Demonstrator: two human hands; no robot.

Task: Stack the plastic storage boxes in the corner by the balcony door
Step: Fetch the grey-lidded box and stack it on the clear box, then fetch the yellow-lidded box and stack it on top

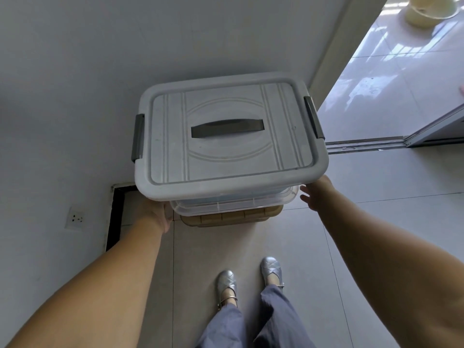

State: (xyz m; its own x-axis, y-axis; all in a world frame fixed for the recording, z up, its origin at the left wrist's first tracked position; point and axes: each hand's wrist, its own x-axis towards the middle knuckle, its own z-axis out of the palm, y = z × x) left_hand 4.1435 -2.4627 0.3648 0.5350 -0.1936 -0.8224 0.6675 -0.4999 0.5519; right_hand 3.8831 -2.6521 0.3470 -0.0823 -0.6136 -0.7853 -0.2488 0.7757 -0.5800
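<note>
A clear plastic storage box with a grey lid (pixel 226 136) and a dark handle tops a stack in the corner by the wall. Under it show the rim of another clear box (pixel 233 203) and a brownish box (pixel 231 218) at the bottom. My left hand (pixel 157 214) presses against the stack's near left corner, under the lid's rim; its fingers are hidden. My right hand (pixel 315 194) is at the near right corner, fingers spread, just touching or barely off the lid's edge.
The white wall runs on the left with a socket (pixel 75 218) low down. The balcony door track (pixel 364 144) and sliding frame lie to the right, with sunlit tiles and a pale bucket (pixel 426 8) beyond. My feet stand on grey tiles behind the stack.
</note>
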